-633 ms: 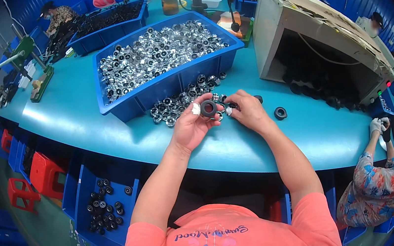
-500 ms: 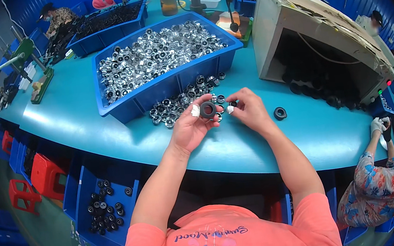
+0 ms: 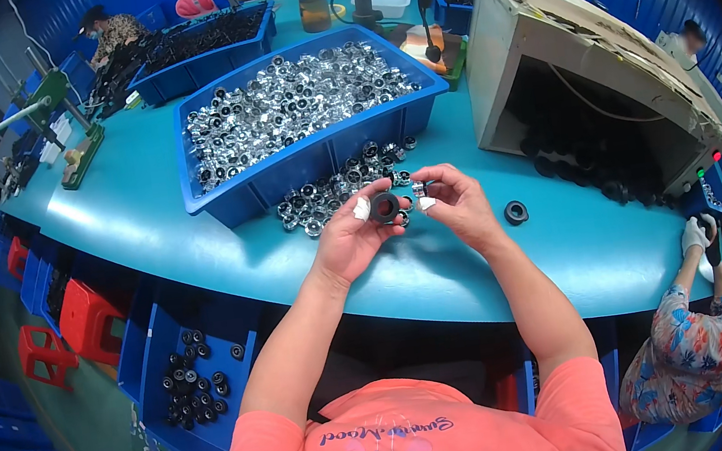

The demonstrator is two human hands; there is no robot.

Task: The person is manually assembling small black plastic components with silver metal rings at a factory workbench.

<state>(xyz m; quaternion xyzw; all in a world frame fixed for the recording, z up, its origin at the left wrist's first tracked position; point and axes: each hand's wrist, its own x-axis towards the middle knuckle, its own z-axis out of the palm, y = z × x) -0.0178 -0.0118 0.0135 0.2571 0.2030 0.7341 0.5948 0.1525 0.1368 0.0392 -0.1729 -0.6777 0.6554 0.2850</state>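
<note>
My left hand (image 3: 352, 238) holds a black ring-shaped part (image 3: 384, 209) on edge, its round hole facing me; white tape wraps the thumb. My right hand (image 3: 465, 207), its thumb also taped white, pinches a small shiny silver-and-black round part (image 3: 418, 190) between thumb and fingertips. The two parts are close together but apart. Just beyond my hands, loose silver-and-black parts (image 3: 310, 197) lie heaped on the turquoise table (image 3: 277, 278). Right of my right hand, another black ring (image 3: 515, 212) rests alone on the table.
A blue bin (image 3: 254, 177) full of silver parts stands ahead. To its right is a pale open-fronted box (image 3: 487, 72) with black parts inside. A green hand press (image 3: 83, 157) stands far left. Below the table's left edge, a blue bin (image 3: 159, 352) holds black parts. A gloved co-worker (image 3: 694, 328) sits right.
My right hand has turned a little, so the small silver part now shows upright at its fingertips. My left hand keeps the black ring in nearly the same place.
</note>
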